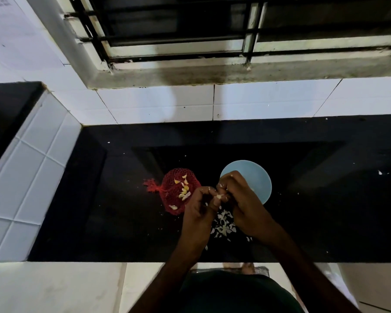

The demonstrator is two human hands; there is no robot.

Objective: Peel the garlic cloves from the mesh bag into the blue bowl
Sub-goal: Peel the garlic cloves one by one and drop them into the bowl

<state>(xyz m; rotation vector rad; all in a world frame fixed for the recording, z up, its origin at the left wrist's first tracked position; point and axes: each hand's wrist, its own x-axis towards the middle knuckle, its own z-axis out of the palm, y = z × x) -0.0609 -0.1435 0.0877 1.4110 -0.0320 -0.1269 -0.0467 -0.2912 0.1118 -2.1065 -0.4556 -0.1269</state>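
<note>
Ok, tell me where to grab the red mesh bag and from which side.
Pinch the tied neck of the mesh bag, coming from the left: it is bunched narrow and sticks out free on the counter, while the left hand crowds the right side.

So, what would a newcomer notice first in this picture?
The red mesh bag with pale garlic pieces stands out on the black counter, left of the round light-blue bowl. In front of them, the left hand and right hand pinch one white garlic clove above a heap of white peels.
</note>
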